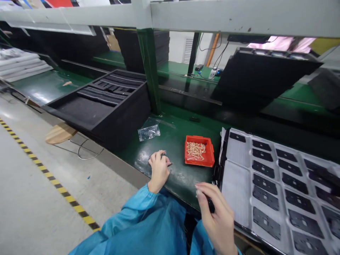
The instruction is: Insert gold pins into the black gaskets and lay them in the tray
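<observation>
My left hand (pixel 159 171) rests at the front edge of the green bench (pixel 176 177), its fingers curled over a small dark part that shows only in bits at the fingertips. My right hand (pixel 217 214) hovers to the right, near the bench edge, with thumb and forefinger bent together; anything between the tips is too small to tell. Beyond both hands sits a red tray (pixel 208 160) with many small copper-coloured pieces (pixel 196 150) in it. To the right, a white compartmented tray (pixel 236 187) carries several flat black plates (pixel 265 184).
A crumpled clear plastic bag (pixel 149 132) lies beyond my left hand. A large black foam-lined box (pixel 124 109) stands at the left, beside a green post (pixel 148 67). Dark panels (pixel 265 78) lean at the back right. A wooden stool (pixel 60 132) is below left.
</observation>
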{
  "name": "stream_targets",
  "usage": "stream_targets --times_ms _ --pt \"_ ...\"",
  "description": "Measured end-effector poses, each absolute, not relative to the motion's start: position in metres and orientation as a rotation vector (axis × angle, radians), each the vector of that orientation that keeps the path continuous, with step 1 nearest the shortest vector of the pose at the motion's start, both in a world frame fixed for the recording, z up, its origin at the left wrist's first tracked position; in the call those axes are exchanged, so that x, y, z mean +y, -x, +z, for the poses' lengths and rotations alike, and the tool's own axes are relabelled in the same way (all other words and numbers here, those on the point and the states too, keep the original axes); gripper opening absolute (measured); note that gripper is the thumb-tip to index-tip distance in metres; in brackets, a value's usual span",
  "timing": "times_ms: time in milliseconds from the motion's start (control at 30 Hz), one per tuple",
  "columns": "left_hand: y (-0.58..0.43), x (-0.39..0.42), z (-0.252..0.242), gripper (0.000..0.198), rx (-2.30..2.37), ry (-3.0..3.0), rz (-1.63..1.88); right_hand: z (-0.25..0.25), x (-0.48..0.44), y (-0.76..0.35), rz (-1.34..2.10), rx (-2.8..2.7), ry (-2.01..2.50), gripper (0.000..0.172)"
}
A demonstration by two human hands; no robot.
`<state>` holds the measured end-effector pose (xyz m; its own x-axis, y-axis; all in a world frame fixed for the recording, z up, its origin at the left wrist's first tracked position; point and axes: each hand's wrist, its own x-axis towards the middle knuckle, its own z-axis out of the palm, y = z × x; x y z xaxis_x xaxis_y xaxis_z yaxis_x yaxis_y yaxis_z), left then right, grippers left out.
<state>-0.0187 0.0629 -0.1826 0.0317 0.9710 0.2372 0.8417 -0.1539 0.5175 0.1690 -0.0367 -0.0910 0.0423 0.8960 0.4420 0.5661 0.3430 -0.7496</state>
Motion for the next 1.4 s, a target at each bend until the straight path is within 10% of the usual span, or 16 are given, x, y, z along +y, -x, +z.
stream_targets --times_ms 900,1200,1400 --pt "0.047 0.09 -0.154 0.025 0.964 -2.344 0.811 -0.163 0.025 -0.135 0.948 -1.583 1.443 0.029" --pt "0.03 0.043 -0.149 0.007 1.19 -1.404 1.131 -0.161 0.022 -0.124 0.895 -1.568 1.419 0.03" --pt "0.019 0.053 -0.171 0.032 1.216 -0.897 1.437 -0.155 0.021 -0.118 0.803 -1.597 1.406 0.026"
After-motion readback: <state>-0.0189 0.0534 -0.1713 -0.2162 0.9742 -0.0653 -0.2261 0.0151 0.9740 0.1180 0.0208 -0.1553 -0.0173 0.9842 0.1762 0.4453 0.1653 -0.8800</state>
